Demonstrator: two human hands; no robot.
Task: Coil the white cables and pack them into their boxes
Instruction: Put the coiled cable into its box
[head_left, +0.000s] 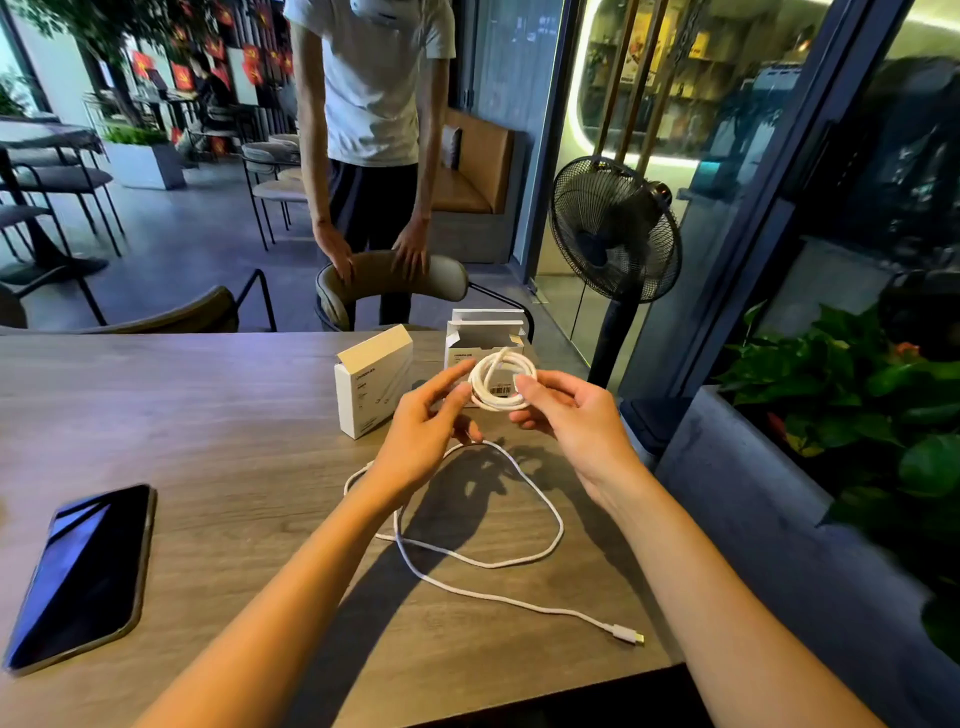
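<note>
We hold a coiled white cable up above the wooden table with both hands. Our right hand pinches the coil's right side between thumb and fingers, and our left hand touches its left side with fingertips; how firmly the left grips we cannot tell. A small barcode label shows through the ring, too small to read.

A second white cable lies loose on the table below our hands, looping across itself, its plug end near the table's front edge. Its other end passes under our left wrist and is hidden.

Two white boxes stand behind the coil: the left box with its flap raised, and the right box open at the top, partly covered by the coil and our fingers. Their printing is unreadable.

A dark phone lies face up at the left. Across the table another person, cut off at the top of the view, rests both hands on a chair back.
</note>
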